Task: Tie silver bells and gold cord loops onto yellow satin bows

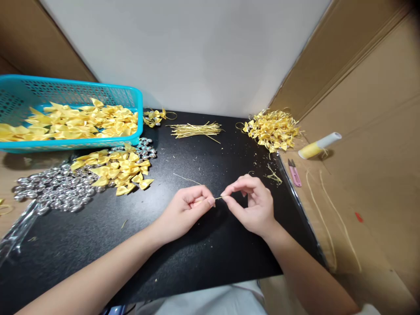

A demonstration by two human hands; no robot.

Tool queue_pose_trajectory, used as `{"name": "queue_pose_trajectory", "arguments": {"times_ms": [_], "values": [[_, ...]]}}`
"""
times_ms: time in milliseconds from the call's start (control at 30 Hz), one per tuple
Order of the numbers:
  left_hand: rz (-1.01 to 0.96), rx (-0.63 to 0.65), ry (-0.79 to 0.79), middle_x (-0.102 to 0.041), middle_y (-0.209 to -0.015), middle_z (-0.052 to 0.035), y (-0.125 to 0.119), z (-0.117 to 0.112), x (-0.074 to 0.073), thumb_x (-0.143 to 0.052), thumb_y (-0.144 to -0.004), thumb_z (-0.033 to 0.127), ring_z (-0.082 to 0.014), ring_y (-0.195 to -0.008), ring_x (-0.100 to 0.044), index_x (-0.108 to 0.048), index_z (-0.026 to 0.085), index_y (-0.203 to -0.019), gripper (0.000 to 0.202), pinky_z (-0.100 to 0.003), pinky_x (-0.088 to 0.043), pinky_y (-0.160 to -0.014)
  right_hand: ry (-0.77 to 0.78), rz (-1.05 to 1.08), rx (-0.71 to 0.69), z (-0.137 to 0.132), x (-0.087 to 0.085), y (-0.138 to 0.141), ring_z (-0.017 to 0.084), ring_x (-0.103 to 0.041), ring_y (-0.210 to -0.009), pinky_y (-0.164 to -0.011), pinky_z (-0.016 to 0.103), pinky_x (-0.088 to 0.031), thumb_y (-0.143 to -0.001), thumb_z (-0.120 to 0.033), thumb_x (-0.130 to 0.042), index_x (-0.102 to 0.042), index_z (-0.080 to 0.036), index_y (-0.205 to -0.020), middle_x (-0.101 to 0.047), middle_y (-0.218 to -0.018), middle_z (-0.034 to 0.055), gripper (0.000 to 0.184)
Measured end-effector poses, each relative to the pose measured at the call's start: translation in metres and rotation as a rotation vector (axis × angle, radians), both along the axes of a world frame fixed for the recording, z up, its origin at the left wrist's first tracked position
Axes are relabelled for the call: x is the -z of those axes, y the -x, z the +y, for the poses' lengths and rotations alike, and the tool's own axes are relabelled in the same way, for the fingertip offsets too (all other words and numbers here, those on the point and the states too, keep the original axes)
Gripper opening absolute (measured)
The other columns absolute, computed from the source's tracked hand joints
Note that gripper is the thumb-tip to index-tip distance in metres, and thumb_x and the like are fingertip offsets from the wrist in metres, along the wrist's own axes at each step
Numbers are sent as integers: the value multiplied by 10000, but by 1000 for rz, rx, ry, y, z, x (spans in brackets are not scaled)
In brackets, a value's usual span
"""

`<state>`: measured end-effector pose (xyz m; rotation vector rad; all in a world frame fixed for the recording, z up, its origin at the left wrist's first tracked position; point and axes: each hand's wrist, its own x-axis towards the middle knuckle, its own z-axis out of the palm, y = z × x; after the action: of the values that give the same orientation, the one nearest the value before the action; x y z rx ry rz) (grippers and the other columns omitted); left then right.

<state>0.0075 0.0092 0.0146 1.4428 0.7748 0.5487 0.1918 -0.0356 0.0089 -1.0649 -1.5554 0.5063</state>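
My left hand [190,205] and my right hand [252,203] meet over the black mat [203,249], both pinching a thin gold cord piece [218,198] that spans the small gap between the fingertips. A loose gold cord [187,178] lies just beyond my left hand. To the left lie a heap of yellow satin bows [118,168] and a spread of silver beads [59,188]. A bundle of cut gold cords [197,130] lies at the far middle. A pile of bows with gold loops [272,129] sits at the far right corner.
A turquoise basket [138,118] filled with yellow bows stands tilted at the far left. On the brown cardboard to the right lie pink thread snips [295,173], a yellow-and-white tube [320,145] and two long cream strings [328,218]. A clear plastic bag [16,232] lies at the left edge.
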Motion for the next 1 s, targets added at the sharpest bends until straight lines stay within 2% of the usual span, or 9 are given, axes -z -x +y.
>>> {"name": "queue_pose_trajectory", "arguments": {"times_ms": [200, 267, 333, 433, 533, 600, 667, 767, 1000], "values": [[25, -32, -16, -384, -571, 51, -1, 0, 0, -567, -838, 489, -90, -518, -306, -554, 169, -706, 346, -195, -249, -470, -40, -143, 53, 4, -4, 0, 163, -629, -790, -731, 327, -520, -821, -115, -645, -565, -256, -975, -701, -820, -7, 223], [58, -49, -28, -427, -587, 35, -1, 1, 2, -577, -831, 494, -100, -536, -338, -591, 170, -725, 340, -198, -264, -475, -28, -278, 93, 8, -9, -7, 183, -627, -905, -782, 344, -516, -835, -160, -641, -589, -253, -1007, -713, -939, 21, 202], [82, -54, -31, -456, -597, 25, -1, 1, 5, -574, -832, 503, -106, -548, -357, -616, 171, -734, 349, -200, -270, -482, 34, -394, 207, 12, -14, -24, 207, -607, -1011, -846, 368, -501, -833, -211, -644, -614, -233, -997, -689, -1073, 54, 168], [98, -56, -28, -466, -594, 25, -3, -1, 8, -560, -838, 524, -103, -551, -364, -628, 168, -742, 375, -196, -286, -498, 277, -556, 553, 11, -19, -67, 254, -601, -988, -881, 418, -476, -829, -311, -637, -641, -195, -935, -676, -1011, 83, 158], [98, -60, -5, -415, -542, 49, -5, -5, 8, -559, -833, 535, -91, -503, -320, -622, 172, -743, 379, -190, -253, -467, 650, -816, 930, 6, -19, -109, 335, -578, -1035, -885, 483, -456, -854, -424, -595, -643, -136, -1005, -638, -1066, 166, 328], [86, -67, 10, -379, -516, 61, -6, -7, 7, -563, -829, 527, -87, -477, -296, -613, 178, -736, 365, -189, -224, -439, 842, -950, 1044, 6, -17, -127, 370, -545, -1110, -872, 486, -462, -883, -458, -543, -613, -103, -1107, -580, -1166, 214, 426], [69, -81, 10, -375, -514, 63, -7, -8, 6, -566, -829, 507, -88, -472, -298, -609, 181, -732, 342, -188, -217, -425, 931, -1012, 1060, 9, -13, -135, 386, -516, -1156, -872, 487, -468, -892, -483, -517, -584, -75, -1164, -537, -1221, 238, 496], [50, -108, 2, -364, -516, 62, -8, -9, 3, -554, -839, 468, -90, -474, -294, -604, 183, -724, 311, -187, -214, -417, 956, -1020, 1052, 17, -7, -137, 402, -485, -1192, -908, 520, -455, -894, -480, -510, -563, -27, -1199, -513, -1256, 265, 549], [24, -136, -10, -343, -522, 57, -7, -12, -1, -518, -858, 413, -97, -492, -293, -596, 184, -736, 270, -195, -227, -438, 982, -985, 1003, 24, -8, -141, 424, -480, -1196, -950, 596, -395, -944, -400, -403, -603, -14, -1137, -536, -1243, 281, 476]]}}
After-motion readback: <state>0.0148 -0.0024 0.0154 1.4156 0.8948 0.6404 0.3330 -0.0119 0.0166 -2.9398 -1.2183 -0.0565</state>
